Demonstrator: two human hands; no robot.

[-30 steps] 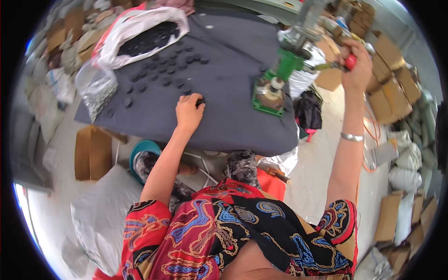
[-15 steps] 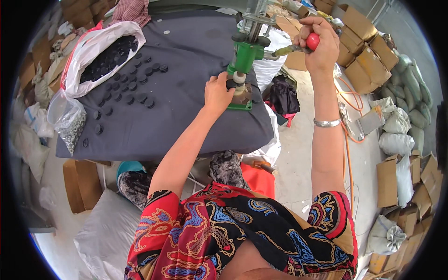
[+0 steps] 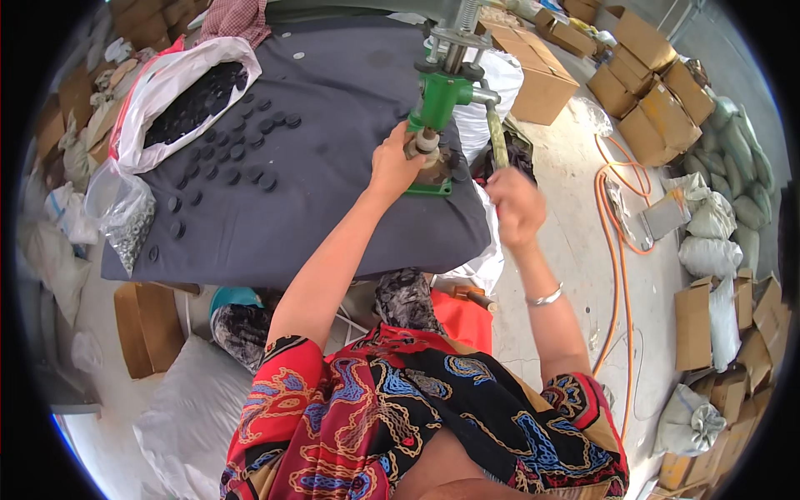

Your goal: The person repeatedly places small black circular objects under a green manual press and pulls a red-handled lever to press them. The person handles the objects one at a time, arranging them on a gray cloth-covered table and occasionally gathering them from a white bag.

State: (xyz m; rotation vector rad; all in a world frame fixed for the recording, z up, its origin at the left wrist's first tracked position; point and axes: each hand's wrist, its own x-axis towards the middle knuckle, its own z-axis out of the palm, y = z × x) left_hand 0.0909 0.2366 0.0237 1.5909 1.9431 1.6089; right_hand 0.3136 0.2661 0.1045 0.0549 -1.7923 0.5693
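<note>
A green hand press [image 3: 437,107] stands at the right edge of a table covered in dark grey cloth [image 3: 333,133]. My left hand [image 3: 393,160] rests at the press's base, fingers against the small round die. My right hand [image 3: 515,204] grips the press's lever [image 3: 497,137], which is pulled down toward me. Several black round buttons [image 3: 242,158] lie scattered on the cloth to the left. A white plastic bag [image 3: 187,96] full of black buttons lies open at the table's far left.
A clear bag of small metal parts [image 3: 125,221] hangs at the table's left corner. Cardboard boxes [image 3: 658,100] and white sacks [image 3: 717,225] line the right side. An orange cable [image 3: 617,250] runs across the floor. More boxes [image 3: 150,325] sit under the table.
My left hand moved from the loose buttons to the press base. My right hand pulled the lever from high up down to beside the table edge.
</note>
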